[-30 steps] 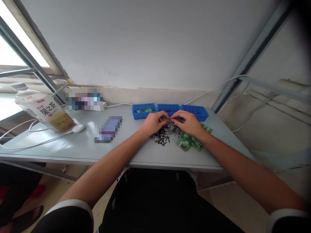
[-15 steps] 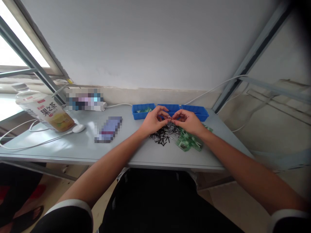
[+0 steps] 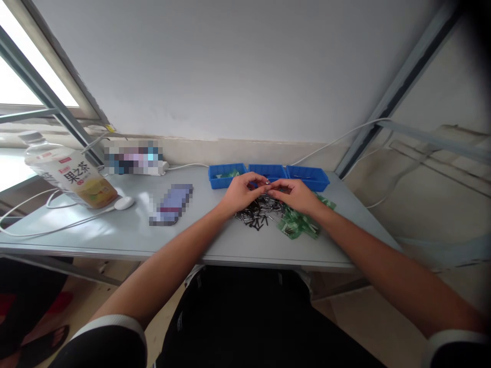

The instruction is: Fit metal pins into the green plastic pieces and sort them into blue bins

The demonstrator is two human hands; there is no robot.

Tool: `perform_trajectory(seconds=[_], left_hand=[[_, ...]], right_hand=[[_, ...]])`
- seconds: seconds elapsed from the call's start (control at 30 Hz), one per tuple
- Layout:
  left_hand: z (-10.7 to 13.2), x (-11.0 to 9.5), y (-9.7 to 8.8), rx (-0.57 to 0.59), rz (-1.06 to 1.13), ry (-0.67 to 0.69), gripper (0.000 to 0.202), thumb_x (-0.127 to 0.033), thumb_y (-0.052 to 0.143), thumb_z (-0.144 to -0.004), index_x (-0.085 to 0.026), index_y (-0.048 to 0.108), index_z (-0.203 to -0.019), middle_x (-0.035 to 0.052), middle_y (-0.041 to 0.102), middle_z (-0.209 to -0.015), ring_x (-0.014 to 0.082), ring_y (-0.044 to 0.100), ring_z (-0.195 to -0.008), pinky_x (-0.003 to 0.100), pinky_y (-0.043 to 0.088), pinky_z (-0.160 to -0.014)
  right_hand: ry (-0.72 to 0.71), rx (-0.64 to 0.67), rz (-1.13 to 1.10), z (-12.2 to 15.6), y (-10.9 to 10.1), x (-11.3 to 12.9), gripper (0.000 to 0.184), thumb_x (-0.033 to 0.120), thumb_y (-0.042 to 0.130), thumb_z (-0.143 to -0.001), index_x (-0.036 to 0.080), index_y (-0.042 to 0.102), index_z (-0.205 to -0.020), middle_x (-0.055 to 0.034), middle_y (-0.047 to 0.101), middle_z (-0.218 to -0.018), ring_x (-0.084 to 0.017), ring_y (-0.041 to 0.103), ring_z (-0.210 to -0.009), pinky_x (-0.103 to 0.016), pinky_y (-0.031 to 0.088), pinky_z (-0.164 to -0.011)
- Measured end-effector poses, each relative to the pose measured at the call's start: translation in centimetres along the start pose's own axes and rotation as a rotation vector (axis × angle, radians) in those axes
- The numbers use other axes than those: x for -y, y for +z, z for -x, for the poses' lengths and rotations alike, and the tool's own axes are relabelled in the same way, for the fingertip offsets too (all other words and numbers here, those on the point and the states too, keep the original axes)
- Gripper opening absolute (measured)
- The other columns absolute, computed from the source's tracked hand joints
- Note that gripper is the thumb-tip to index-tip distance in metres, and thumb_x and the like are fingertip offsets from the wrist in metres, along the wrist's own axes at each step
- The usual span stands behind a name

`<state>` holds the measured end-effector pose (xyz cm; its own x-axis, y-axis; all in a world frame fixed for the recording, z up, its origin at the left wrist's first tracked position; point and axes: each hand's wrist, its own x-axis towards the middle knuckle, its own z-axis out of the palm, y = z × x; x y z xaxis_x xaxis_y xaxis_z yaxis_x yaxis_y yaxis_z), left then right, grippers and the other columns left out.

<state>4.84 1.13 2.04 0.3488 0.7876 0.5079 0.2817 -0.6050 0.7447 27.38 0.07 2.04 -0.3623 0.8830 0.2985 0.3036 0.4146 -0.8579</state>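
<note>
My left hand (image 3: 245,191) and my right hand (image 3: 293,194) meet fingertip to fingertip above a pile of small dark and silvery screw-like pieces (image 3: 259,213). Both are closed in a pinch. A tiny shiny bit shows between the fingertips, too small to name. Under and beside my right hand lie green plastic packets (image 3: 297,225) with small pieces in them. Behind my hands stand three blue trays in a row: the left tray (image 3: 217,182) holds something green, the middle tray (image 3: 266,168) is partly hidden by my hands, and the right tray (image 3: 322,180) holds thin pieces.
On the table (image 3: 215,248) to the left are a tilted drink bottle (image 3: 72,168), a white cable with a round white piece (image 3: 125,203), and a blurred-out flat object (image 3: 172,204). Metal frame posts rise on both sides. Another person's sandalled foot (image 3: 46,342) shows at lower left.
My fingertips have drawn closer together, and my right hand has shifted slightly left and down. The pile, packets and trays look the same.
</note>
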Motion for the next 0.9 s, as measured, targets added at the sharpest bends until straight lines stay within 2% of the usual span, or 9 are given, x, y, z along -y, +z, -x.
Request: perform_trajectory(seconds=[0.27,0.5,0.6,0.77,0.9], left_hand=[[-0.2,0.5,0.1,0.053,0.062,-0.049,0.034,-0.052,0.084,-0.085,-0.02,0.08,-0.093,0.0071,0.078,-0.103,0.0191,0.072,-0.092,0.032,0.056,-0.079],[-0.2,0.8,0.1,0.06,0.079,-0.002,0.028,-0.047,0.083,-0.087,-0.022,0.083,-0.1,0.0086,0.076,-0.111,0.019,0.07,-0.096,0.031,0.054,-0.077],[-0.2,0.9,0.0,0.089,0.107,0.042,0.024,-0.044,0.083,-0.088,-0.023,0.085,-0.099,0.009,0.074,-0.111,0.0192,0.069,-0.097,0.033,0.055,-0.081],[-0.2,1.2,0.0,0.139,0.137,0.081,0.019,-0.04,0.083,-0.089,-0.028,0.086,-0.103,0.0088,0.072,-0.114,0.0216,0.068,-0.11,0.039,0.056,-0.099],[-0.3,1.4,0.0,0.129,0.125,0.078,0.019,-0.04,0.082,-0.09,-0.028,0.086,-0.104,0.0085,0.072,-0.115,0.0209,0.069,-0.108,0.039,0.057,-0.099]], right_hand=[[0.005,-0.008,-0.017,-0.1,0.1,-0.7,0.034,0.051,0.081,-0.082,0.02,0.079,-0.097,-0.0053,0.078,-0.088,-0.02,0.067,-0.074,-0.032,0.057,-0.065],[0.037,0.033,-0.099,-0.1,0.1,-1.0,0.031,0.049,0.079,-0.085,0.021,0.076,-0.097,-0.0031,0.076,-0.084,-0.017,0.065,-0.068,-0.03,0.055,-0.062],[0.049,0.023,-0.104,-0.1,0.0,-0.9,0.03,0.047,0.081,-0.083,0.021,0.076,-0.097,-0.0027,0.076,-0.083,-0.016,0.064,-0.067,-0.03,0.055,-0.061],[0.059,0.018,-0.106,-0.1,-0.1,-0.6,0.033,0.049,0.082,-0.081,0.02,0.077,-0.097,-0.0035,0.076,-0.084,-0.016,0.063,-0.065,-0.03,0.055,-0.059],[0.068,0.008,-0.112,-0.1,0.0,-0.4,0.036,0.051,0.082,-0.081,0.02,0.077,-0.097,-0.0031,0.076,-0.081,-0.016,0.063,-0.064,-0.03,0.055,-0.059]])
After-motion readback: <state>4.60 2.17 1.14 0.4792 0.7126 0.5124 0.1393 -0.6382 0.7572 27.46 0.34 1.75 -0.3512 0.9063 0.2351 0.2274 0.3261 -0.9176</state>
